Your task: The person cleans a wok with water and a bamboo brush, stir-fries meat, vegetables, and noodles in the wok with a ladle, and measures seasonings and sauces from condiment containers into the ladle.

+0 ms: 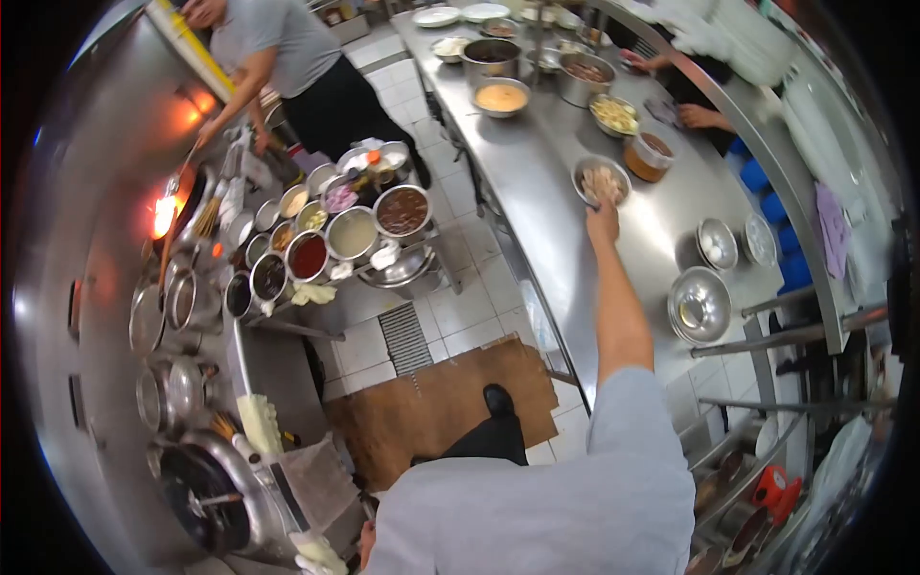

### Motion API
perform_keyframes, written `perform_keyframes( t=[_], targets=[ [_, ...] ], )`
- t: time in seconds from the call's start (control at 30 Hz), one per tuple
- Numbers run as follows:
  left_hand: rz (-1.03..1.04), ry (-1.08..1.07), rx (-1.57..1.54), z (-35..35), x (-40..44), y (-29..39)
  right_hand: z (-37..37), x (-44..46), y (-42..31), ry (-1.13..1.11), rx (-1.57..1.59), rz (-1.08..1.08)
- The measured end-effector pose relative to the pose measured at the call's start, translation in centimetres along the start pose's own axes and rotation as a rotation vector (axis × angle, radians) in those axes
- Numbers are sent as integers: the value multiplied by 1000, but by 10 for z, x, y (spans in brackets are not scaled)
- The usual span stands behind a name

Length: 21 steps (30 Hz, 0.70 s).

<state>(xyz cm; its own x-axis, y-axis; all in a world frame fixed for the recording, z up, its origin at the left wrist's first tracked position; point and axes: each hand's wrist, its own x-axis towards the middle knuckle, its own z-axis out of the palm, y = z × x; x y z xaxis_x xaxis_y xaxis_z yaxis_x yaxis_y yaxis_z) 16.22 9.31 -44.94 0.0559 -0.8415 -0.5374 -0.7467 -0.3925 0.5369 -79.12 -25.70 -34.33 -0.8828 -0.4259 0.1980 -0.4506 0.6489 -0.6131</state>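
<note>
At the prep table, my right arm is stretched forward. My right hand [602, 225] is closed on the near rim of a metal bowl [625, 188] that holds pale strips, perhaps raw meat. Just beyond that bowl stands a clear tub of amber liquid [650, 156]. Low in the view, my left hand [367, 541] shows only in part beside the stove edge and a pale cloth [316, 474]. My torso and the view's lower edge hide its fingers.
A steel table [546, 192] carries pots and bowls of food, with stacked metal bowls [700, 305] nearer. Left are a sauce rack [307, 257], pans, a wok [203, 498] and a flame [166, 216] by a co-worker [287, 57]. Another person's hand [700, 117] is across the table.
</note>
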Motion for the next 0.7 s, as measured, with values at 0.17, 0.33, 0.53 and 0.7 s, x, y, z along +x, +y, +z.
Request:
perform_keyframes(
  t=[0.17,0.33,0.53,0.7],
  targets=[
    [-153,-39,-7,49,-49,-42,-7,-171,-3,-140,102,-408],
    [-341,44,-364,56,-61,-51,-3,-447,-121,-588,382,-927],
    [-385,395,-601,37,-76,-91,-78,-755,-350,-1457,764,-1521],
    [-540,618,-1093,71,-142,-130,-99,-943,-490,-1904,1009,-1241]
  ],
)
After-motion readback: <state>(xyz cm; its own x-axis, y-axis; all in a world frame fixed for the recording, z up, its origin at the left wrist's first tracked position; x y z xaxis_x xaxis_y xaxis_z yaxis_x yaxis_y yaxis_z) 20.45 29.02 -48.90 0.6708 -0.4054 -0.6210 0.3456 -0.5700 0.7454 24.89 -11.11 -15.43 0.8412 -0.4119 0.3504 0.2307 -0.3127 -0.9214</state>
